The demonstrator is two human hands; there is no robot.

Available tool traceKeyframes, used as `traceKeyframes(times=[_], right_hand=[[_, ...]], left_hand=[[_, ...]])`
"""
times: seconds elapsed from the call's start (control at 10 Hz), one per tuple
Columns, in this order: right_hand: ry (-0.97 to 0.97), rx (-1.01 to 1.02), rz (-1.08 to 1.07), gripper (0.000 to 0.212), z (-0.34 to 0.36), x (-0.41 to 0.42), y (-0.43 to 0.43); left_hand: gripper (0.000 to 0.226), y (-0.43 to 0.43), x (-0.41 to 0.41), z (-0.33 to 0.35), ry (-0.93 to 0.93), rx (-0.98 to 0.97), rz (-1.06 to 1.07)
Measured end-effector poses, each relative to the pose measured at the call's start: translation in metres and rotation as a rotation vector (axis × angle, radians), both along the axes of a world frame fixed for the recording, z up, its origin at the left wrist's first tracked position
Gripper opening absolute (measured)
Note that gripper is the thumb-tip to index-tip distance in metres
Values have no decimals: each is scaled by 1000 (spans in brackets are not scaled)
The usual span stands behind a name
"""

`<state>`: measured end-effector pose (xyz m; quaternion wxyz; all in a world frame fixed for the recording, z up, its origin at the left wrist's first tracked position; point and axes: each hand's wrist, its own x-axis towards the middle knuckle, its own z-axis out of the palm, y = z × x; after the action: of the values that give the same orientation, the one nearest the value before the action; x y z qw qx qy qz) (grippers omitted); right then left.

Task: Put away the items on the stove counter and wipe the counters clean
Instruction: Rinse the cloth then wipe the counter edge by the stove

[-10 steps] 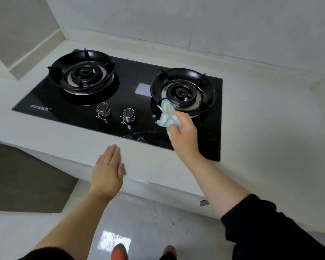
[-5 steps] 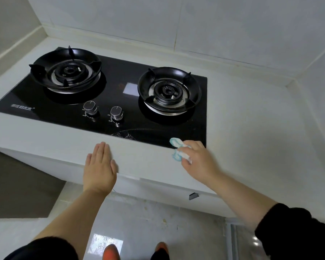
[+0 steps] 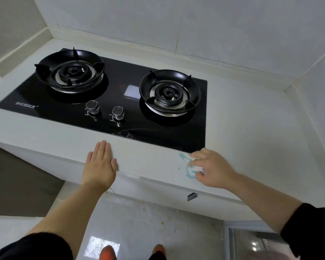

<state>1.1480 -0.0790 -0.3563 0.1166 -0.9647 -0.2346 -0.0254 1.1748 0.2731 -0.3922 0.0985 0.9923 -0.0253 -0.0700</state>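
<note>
White-and-teal cloth (image 3: 190, 168), crumpled, gripped under curled fingers of right hand (image 3: 212, 169), pressed on counter (image 3: 251, 119) front lip at hob's (image 3: 124, 76) 5 o'clock corner. Left hand (image 3: 99, 164) flat, fingers straight, on lip at 6 o'clock. Wide counter strip at hob's 3 o'clock, up to wall (image 3: 319, 98).

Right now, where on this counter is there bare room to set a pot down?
Widest bare patch: the white counter right of the stove, up to the corner walls. The narrow front strip holds the left hand and the right hand with the cloth.
</note>
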Motion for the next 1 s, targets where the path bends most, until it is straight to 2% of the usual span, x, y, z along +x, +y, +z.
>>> traceKeyframes(times=[0.1,0.2,0.3,0.4,0.5,0.6,0.7,0.8,0.9,1.0], right_hand=[[-81,154,-207,41,18,34,-4],[44,124,-487,35,26,106,-11],[172,-15,-557,31,15,124,2],[-20,-151,-453,43,-4,81,47],[-45,34,-106,43,-13,6,101],[-104,218,-33,41,-16,-23,122],[-207,263,-351,42,-13,14,96],[-66,173,-717,57,-1,60,53],[75,-85,-795,41,1,65,57],[125,-73,-458,44,-1,29,111]], left_hand=[[58,0,0,3,25,9,-5],[58,-1,0,5,45,24,-8],[58,-2,0,6,47,19,-3],[58,-1,0,7,61,21,-3],[59,-1,-1,8,74,22,-8],[59,3,1,9,84,13,-23],[60,6,1,10,100,15,-43],[60,7,1,9,104,26,-49],[60,6,1,9,116,29,-45],[60,6,1,9,115,34,-46]])
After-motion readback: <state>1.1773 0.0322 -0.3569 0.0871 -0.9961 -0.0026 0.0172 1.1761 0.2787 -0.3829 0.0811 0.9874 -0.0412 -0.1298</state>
